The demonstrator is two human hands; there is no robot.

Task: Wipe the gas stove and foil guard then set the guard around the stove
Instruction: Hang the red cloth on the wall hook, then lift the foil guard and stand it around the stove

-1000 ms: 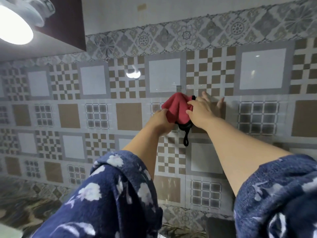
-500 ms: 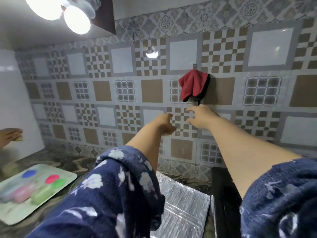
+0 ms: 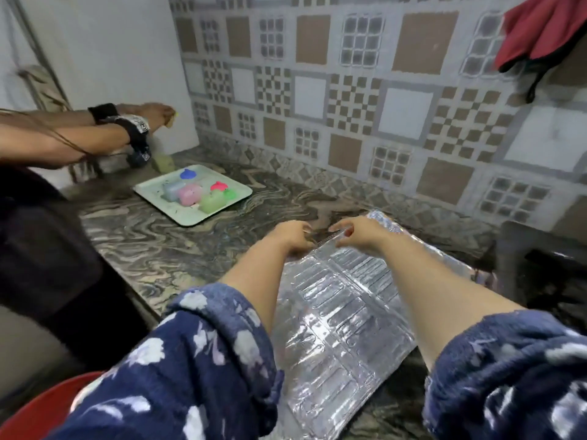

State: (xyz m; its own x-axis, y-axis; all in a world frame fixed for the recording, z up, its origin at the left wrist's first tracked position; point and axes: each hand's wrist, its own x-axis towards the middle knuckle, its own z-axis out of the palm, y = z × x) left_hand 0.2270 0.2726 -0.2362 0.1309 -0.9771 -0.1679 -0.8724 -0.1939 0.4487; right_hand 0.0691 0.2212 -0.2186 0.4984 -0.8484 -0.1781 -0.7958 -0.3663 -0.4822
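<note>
The silver foil guard lies flat and folded on the marble counter in front of me. My left hand and my right hand are side by side at its far edge, fingers curled onto that edge. The black gas stove shows only partly at the right, beside the foil. The red cloth hangs on the tiled wall at the top right, away from both hands.
A pale tray with several coloured small items sits on the counter at the back left. Another person's arms reach along the left wall. A red rim shows at the bottom left.
My hands left the red cloth hanging on the wall and came down to the foil guard's far edge. My view dropped from the wall to the counter.
</note>
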